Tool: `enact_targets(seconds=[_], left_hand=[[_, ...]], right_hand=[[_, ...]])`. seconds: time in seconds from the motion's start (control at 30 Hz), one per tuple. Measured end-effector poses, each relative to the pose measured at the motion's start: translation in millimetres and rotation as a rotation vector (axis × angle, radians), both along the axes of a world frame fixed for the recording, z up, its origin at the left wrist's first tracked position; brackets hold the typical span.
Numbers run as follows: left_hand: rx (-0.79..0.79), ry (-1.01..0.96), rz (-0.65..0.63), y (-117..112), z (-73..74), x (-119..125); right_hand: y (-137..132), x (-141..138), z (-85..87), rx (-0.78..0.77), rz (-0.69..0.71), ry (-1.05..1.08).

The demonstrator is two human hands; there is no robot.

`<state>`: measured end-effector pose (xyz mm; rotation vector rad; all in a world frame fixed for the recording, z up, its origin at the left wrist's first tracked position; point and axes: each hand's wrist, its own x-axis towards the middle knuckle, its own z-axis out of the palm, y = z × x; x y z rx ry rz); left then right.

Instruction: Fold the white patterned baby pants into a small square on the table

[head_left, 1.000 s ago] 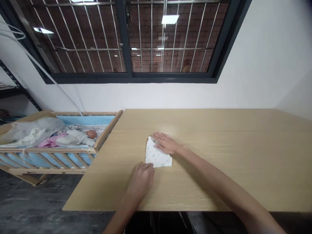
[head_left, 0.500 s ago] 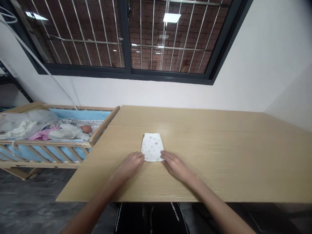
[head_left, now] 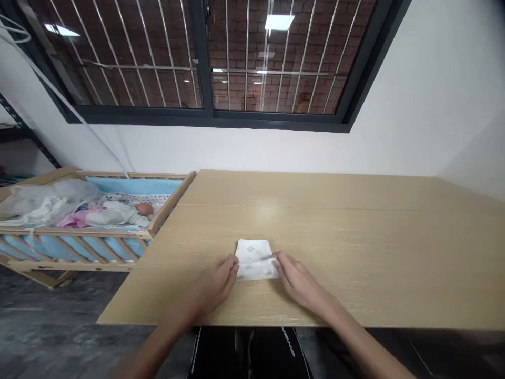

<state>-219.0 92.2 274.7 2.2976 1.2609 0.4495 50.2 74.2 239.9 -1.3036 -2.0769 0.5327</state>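
A small white cloth with a faint print (head_left: 255,258) lies folded on the wooden table (head_left: 355,237), near its front edge. My left hand (head_left: 215,287) touches the cloth's left side, fingers held together and pinching its edge. My right hand (head_left: 300,281) does the same at the cloth's right side. A crease runs across the middle of the cloth. The fingertips of both hands are partly hidden against the fabric.
A wooden crib (head_left: 94,231) stands against the table's left end, with a baby doll (head_left: 118,213), a blue liner and white netting inside. A barred window (head_left: 205,58) fills the wall behind. Dark floor lies below the front edge.
My right hand left the top of the cloth and both hands came to its near corners. The cloth now lies shorter, wider and closer to the front edge, with a crease across it.
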Motion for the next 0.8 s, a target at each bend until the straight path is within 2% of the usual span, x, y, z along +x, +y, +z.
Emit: enact_targets(seconds=[0.1,0.17,0.27,0.4,0.5,0.6,0.67,0.73,0.8], left_hand=[[0.114,0.096,0.120,33.7,9.0,19.6],[0.211,0.241,0.202,56.1,9.2,32.9],[0.267,0.358,0.246,80.5,-0.5,47.4],[0.267,0.395,0.258,92.4,-18.8,52.5],[0.280,0.393,0.266,88.9,-23.0,52.2],[0.351,0.349,0.291,75.3,-23.6,57.8],[0.429,0.234,0.262,62.3,-28.3,65.7],[0.432,0.116,0.169,49.4,-37.4,74.6],[0.337,0.087,0.080,39.8,-47.8,81.6]], right_hand=[[36.9,-7.8,-1.7,-0.025,-0.166,0.084],[60.4,-12.7,-3.6,-0.058,-0.303,0.011],[83.9,-17.6,-8.5,-0.135,-0.423,-0.184],[93.5,-21.4,-17.5,-0.175,-0.489,-0.336],[92.1,-24.3,-21.4,-0.035,-0.518,-0.416],[86.7,-28.3,-23.5,0.275,-0.428,-0.450],[81.9,-30.9,-26.9,0.410,-0.261,-0.414],[77.2,-32.6,-32.4,0.429,-0.054,-0.377],[73.7,-32.6,-37.9,0.385,0.115,-0.372]])
